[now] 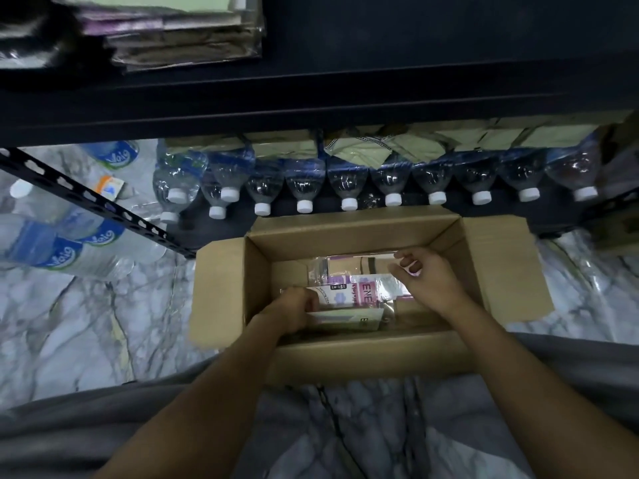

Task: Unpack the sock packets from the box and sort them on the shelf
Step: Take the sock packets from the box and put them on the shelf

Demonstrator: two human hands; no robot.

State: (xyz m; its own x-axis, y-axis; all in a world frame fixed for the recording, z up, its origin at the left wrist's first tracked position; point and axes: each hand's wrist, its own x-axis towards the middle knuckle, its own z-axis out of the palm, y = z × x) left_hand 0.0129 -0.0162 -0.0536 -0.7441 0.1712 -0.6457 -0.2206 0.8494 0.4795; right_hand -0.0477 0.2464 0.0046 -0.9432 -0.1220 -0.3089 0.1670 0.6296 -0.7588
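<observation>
**While both hands reach into the box, the packets lie low**

Seen from the head view, the sock packets (349, 292) lie flat on the floor of the box (345, 233), toward its near wall. The left hand (294, 309) has its fingers curled round their left ends. The right hand (427, 283) bends over their right ends, but I cannot tell whether it grips. The packets look light, floppy and slick in their clear wrapping, so they probably lift best pinched at both short ends.
</observation>
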